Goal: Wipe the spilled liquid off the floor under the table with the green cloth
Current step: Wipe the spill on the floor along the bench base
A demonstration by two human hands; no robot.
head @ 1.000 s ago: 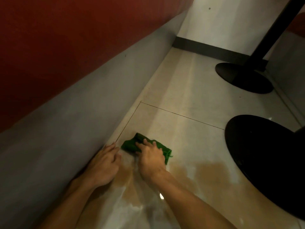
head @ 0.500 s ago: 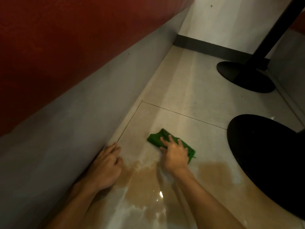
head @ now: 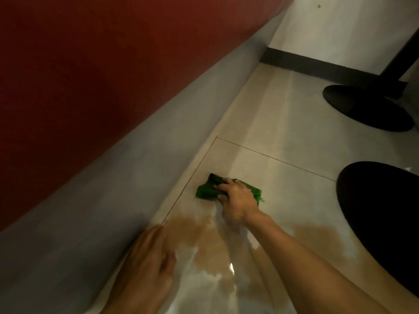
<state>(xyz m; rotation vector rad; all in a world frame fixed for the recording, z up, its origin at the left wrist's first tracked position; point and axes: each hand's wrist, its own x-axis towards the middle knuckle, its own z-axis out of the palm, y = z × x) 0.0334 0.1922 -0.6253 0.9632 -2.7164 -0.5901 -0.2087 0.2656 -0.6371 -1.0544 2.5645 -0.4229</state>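
A person crouches low over a pale tiled floor [head: 283, 137], beside a grey wall panel [head: 113, 189] with dark red above it. The right hand [head: 238, 200] lies on top of a folded green cloth [head: 206, 191], fingers spread across it and pressing it down rather than gripping it. The cloth sits on the floor at the far edge of the brown spilled liquid [head: 204, 245], close to the grey panel. The left hand [head: 147, 264] is blurred. It seems to rest flat and open at the foot of the panel, holding nothing, touching the wet patch.

The wiping looks to be in mid-stroke, with most of the job left. Brown liquid covers the tiles between the two arms, and another patch lies to the right, near a black round base [head: 381, 223]. A second black base [head: 367, 107] stands further off. The next move likely calls for dragging the cloth back through the puddle under firm pressure, then across to the right-hand patch.

No brands, labels or writing can be read anywhere.
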